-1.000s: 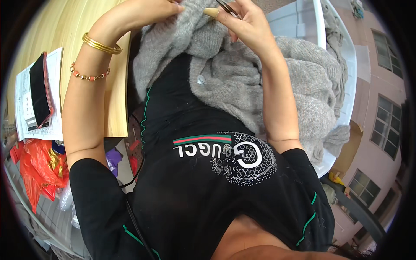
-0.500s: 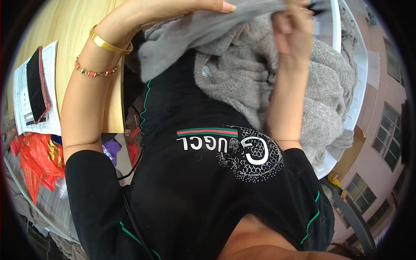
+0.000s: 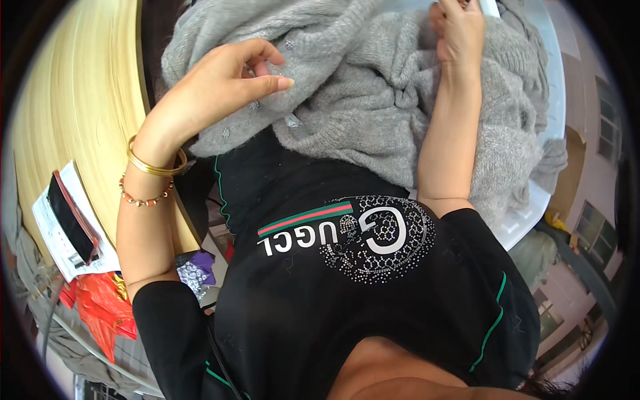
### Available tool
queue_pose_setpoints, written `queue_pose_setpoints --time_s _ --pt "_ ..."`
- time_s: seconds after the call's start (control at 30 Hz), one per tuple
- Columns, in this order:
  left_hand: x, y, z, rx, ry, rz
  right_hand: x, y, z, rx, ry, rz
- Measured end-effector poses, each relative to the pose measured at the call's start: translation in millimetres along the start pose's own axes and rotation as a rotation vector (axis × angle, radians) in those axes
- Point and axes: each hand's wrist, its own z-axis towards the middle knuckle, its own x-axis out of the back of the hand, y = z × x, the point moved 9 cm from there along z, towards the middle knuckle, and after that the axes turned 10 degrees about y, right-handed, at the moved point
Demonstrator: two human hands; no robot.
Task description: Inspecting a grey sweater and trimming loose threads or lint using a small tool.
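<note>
A fuzzy grey knitted garment [image 3: 320,50] with small sparkly buttons [image 3: 289,44] lies heaped over my lap. My left hand [image 3: 243,75] rests over its near left part, thumb and curled fingers apart, with no object between them. One button shows just beyond the fingertips, others beside the wrist. At the top edge, on the right, my right hand [image 3: 460,30] is closed, with its fingertips cut off by the picture's edge. What it pinches, if anything, cannot be made out.
A light wooden table [image 3: 80,100] stands on the left, bearing papers and a dark pouch [image 3: 70,217]. Below it are a red plastic bag [image 3: 103,313] and a purple packet [image 3: 203,265]. On the right, a pale plastic bin [image 3: 533,207] holds more grey knitwear.
My left hand has moved down and let go of the stretched grey cloth, which now lies spread with its buttons showing. My right hand has risen slightly towards the top edge.
</note>
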Motion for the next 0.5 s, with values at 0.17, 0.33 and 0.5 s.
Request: queue_pose_setpoints --time_s 0.17,0.33,0.5 --pt "2 -6 8 -0.049 0.125 0.108 -53 0 -65 -0.054 -0.388 -0.113" --pt "5 -10 14 -0.073 0.203 0.081 -88 -7 -109 0.335 -0.672 -0.173" --pt "-7 -17 14 0.035 0.107 -0.047 -86 24 -111 0.387 -0.796 -0.441"
